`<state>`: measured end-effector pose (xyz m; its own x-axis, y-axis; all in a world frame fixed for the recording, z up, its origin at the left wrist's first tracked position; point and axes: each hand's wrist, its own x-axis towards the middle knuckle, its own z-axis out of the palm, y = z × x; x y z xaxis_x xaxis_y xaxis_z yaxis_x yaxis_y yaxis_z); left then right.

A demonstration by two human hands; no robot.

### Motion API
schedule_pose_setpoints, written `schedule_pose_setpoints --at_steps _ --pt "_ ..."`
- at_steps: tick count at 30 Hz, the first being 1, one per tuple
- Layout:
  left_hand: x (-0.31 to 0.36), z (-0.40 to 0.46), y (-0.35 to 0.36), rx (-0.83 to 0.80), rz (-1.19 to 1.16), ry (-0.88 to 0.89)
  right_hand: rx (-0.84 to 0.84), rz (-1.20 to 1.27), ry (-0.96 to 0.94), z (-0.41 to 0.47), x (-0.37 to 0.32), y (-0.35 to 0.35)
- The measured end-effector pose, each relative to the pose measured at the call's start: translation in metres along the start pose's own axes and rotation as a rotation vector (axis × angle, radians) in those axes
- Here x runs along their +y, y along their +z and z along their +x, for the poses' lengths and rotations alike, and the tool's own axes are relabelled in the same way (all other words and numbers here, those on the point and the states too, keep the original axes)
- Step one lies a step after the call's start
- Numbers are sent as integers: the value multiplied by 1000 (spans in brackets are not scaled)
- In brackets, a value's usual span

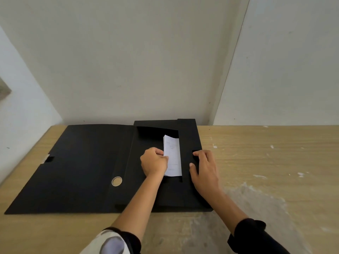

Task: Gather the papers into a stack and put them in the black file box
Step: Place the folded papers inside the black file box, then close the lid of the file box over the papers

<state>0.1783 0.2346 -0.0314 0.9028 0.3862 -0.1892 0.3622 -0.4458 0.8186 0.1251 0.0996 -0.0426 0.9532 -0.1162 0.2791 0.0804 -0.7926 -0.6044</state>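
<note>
Two forearms reach up from the bottom edge, the left one out of a pale sleeve [110,242] at about 7 o'clock and the right one out of a black sleeve [256,237] at about 5 o'clock. Between them, at the centre, a stack of papers [173,156] lies inside the tray of the black file box [161,195], up against its right wall, with printed text faintly visible on the top sheet and the far corner curling up a little. At the stack's 9 o'clock, the left hand [154,162] is closed on the left edge of the papers, fingers curled over the top sheet. At its 3 o'clock, the right hand [203,167] rests on the box's right wall, fingers spread flat over the black edge and a small tab there, gripping nothing. To the left the box's lid [73,167] is folded fully open and flat, with a round finger hole [116,181] on the spine strip and a small clasp [48,159] at its far left edge. Everything sits on a light wooden table [266,162] with whitish scuffs on its right side, pushed against a plain pale wall [146,61] at 12 o'clock.
</note>
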Motion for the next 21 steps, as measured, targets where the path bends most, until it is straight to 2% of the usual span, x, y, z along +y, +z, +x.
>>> schedule_pose_setpoints --at_steps 8,13,18,20,21 --pt "9 -11 12 4 301 126 -14 -14 -23 0 0 0" --pt "8 -17 -14 6 366 232 -40 -18 -2 2 -5 -6" --pt "-29 -61 -71 149 234 468 -209 -119 -76 -18 -20 -16" --pt "-56 -84 -87 265 221 452 -247 -151 -100 -33 -25 -16" --pt "-67 -92 -92 314 231 375 -248 -160 -99 -40 -27 -15"
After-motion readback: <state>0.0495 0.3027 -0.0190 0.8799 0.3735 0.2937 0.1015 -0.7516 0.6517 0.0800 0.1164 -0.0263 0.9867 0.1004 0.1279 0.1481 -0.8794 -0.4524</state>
